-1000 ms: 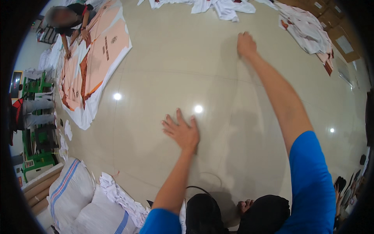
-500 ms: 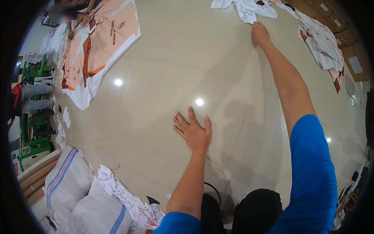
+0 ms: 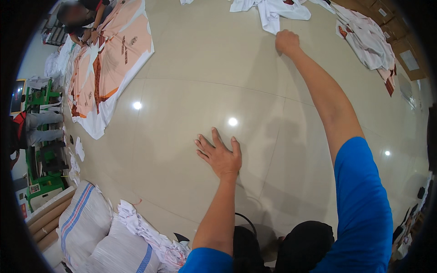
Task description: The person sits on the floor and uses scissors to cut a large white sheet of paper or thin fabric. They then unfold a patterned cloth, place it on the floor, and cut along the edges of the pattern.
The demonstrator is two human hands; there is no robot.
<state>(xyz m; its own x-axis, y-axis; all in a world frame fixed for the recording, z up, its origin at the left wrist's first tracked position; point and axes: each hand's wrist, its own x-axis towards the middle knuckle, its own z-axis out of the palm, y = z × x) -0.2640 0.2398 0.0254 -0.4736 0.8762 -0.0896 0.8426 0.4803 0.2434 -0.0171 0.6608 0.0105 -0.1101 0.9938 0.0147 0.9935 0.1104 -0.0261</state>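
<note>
My left hand (image 3: 223, 157) rests palm down on the glossy beige tiled floor (image 3: 182, 182), fingers spread, with nothing in it. Stretched far forward, my right hand (image 3: 287, 42) is closed at the hanging tip of a white cloth piece (image 3: 269, 20). Its fingertips are partly hidden behind the hand, but the cloth's corner runs into them. The cloth lies on the floor at the upper edge, partly out of view, and shows a small dark red patch.
A co-worker (image 3: 86, 22) bends over a large peach-and-white printed fabric (image 3: 120, 59) at upper left. White and peach cloths (image 3: 366, 43) lie near cardboard boxes (image 3: 409, 57) at right. Stuffed white sacks (image 3: 86, 223) and crumpled white fabric (image 3: 145, 232) sit lower left, below a green machine (image 3: 43, 186).
The view has turned slightly, so the peach fabric shows lower and further left. My right hand stays closed at the white cloth's corner; my left hand remains flat on the floor.
</note>
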